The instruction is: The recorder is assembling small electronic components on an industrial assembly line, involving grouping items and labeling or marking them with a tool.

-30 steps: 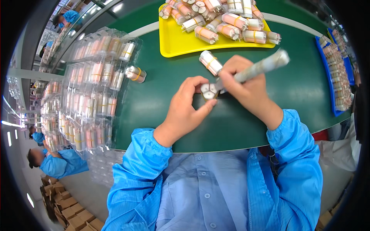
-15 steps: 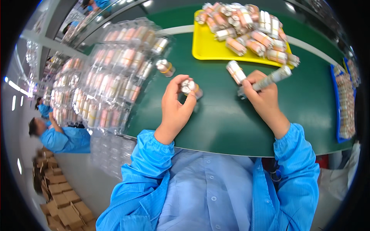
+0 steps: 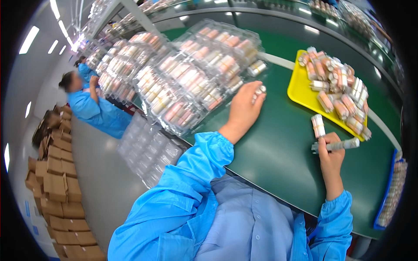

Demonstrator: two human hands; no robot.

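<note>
The left hand (image 3: 244, 109) stretches far out over the green tabletop (image 3: 278, 152), its fingers pinched around a small roll (image 3: 259, 91) held just beside the clear trays (image 3: 196, 82) stacked at the left. The right hand (image 3: 331, 158) rests low on the tabletop, forearm drawn in, fingers clenched around a long grey tube (image 3: 337, 145) lying level. Another roll (image 3: 318, 125) stands just above that hand, near the yellow tray (image 3: 298, 89) heaped with rolls. Beyond the tabletop, another person (image 3: 89, 106) in blue works at more trays, and brown cartons (image 3: 56, 174) are stacked on the floor.
</note>
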